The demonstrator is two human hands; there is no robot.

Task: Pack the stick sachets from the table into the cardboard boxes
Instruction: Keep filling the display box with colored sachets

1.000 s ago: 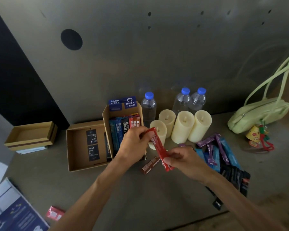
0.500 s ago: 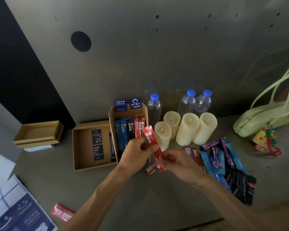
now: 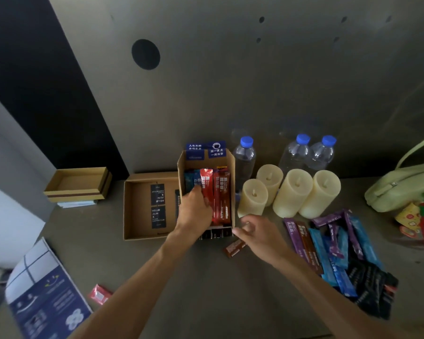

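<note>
The left hand (image 3: 195, 212) reaches into the open box (image 3: 181, 167), and its back hides its fingertips and the lower half of the red sachet (image 3: 206, 185), so I cannot tell whether the curled fingers pinch that sachet or only lie against it. The sachet stands upright in the box among others, its top showing just beyond the knuckles. The right hand (image 3: 257, 234) is at the box's near right corner, fingers loosely bent, slightly apart and holding nothing, with a brown sachet (image 3: 233, 248) lying just below it, partly covered.
</note>
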